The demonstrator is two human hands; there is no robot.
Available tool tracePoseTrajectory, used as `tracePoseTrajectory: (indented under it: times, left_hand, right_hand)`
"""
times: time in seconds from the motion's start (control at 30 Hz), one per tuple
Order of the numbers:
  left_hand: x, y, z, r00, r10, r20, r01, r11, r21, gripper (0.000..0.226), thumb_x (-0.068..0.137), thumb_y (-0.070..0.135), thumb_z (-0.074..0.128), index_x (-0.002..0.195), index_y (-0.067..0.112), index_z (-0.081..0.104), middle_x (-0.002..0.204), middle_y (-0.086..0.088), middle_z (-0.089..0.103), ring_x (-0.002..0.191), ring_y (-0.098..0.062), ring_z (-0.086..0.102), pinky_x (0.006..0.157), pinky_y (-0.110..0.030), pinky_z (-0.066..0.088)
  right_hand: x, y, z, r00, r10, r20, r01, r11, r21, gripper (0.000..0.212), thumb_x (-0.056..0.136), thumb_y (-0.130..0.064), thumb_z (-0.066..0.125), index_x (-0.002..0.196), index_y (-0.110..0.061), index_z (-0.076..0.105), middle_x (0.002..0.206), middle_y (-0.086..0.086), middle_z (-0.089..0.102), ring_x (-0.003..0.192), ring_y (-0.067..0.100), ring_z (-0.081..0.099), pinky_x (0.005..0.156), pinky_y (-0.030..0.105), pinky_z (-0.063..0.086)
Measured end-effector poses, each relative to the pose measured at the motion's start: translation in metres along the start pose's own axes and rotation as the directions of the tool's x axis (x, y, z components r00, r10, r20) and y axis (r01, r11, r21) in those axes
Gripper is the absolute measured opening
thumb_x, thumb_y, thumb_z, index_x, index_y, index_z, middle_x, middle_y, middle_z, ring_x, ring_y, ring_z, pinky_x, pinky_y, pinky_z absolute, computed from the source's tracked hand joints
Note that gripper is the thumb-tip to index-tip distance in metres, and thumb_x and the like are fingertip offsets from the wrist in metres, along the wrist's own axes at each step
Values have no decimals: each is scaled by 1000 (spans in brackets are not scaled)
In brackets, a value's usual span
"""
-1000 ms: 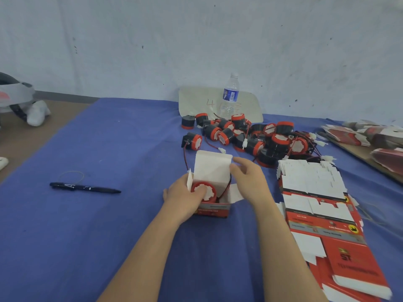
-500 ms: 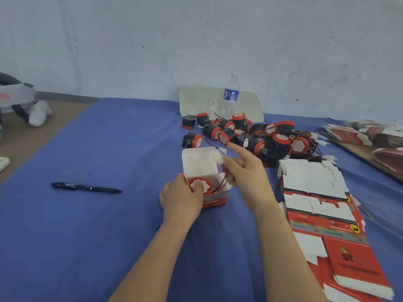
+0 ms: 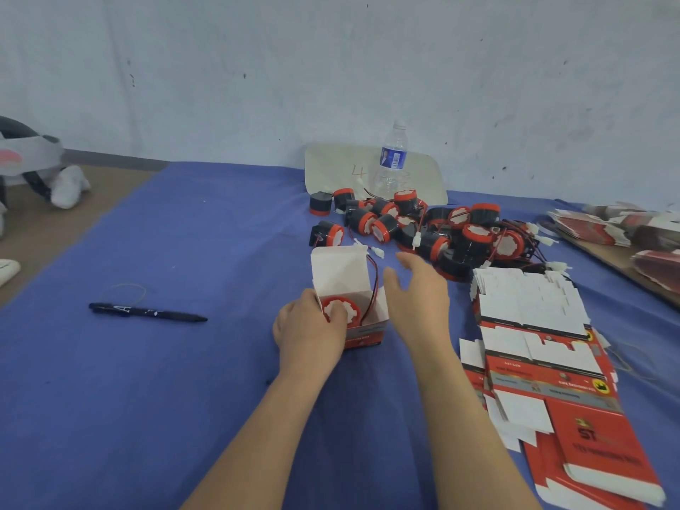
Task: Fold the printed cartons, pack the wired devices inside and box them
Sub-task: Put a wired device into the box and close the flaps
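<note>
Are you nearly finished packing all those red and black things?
Not nearly. Done: one carton is folded up with a device sitting inside. In hand: the left hand holds that carton, its lid is open and the wire sticks out; the right hand hovers open beside it. Left: a big pile of devices and a stack of flat cartons wait.
</note>
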State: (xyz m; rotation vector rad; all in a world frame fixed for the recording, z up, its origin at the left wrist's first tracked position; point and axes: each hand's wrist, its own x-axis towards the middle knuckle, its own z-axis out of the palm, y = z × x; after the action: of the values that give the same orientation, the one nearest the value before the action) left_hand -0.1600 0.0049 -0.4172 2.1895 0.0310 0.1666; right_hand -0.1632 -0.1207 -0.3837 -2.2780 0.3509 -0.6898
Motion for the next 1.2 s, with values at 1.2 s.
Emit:
tracePoseTrajectory:
  times: [1.2]
  left_hand:
    - [5, -7, 0, 999, 17, -39, -22, 989, -146, 12, 93, 26, 51, 99, 23, 41, 105, -2, 56, 109, -26, 55, 87, -45, 53]
  right_hand:
    - [-4, -13, -9, 970, 107, 217, -237, 593, 769, 26, 93, 1, 50, 113, -15, 44, 60, 3, 69, 52, 14, 65, 53, 20, 52]
